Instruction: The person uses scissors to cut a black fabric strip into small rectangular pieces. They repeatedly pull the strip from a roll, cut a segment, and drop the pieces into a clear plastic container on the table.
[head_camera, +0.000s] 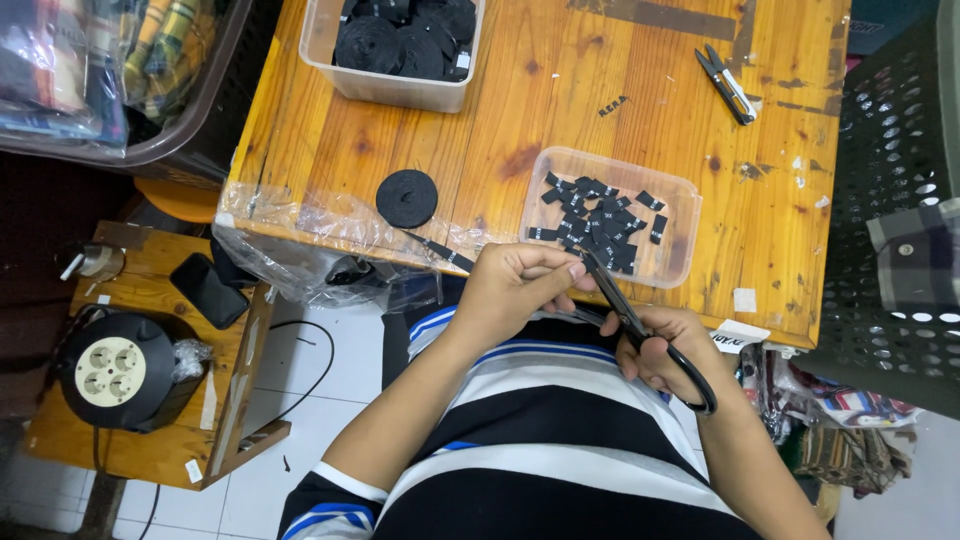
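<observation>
My left hand pinches the end of a black ribbon strip that runs back to a black ribbon roll lying flat on the wooden table. My right hand grips black-handled scissors, whose blades point up-left and meet the ribbon at my left fingertips. Just beyond the hands, a clear shallow tray holds several short black ribbon pieces.
A clear tub of black ribbon rolls stands at the table's far edge. Small thread snips lie at the far right. A black crate is to the right. At left, a low wooden stand carries a cable reel and a phone.
</observation>
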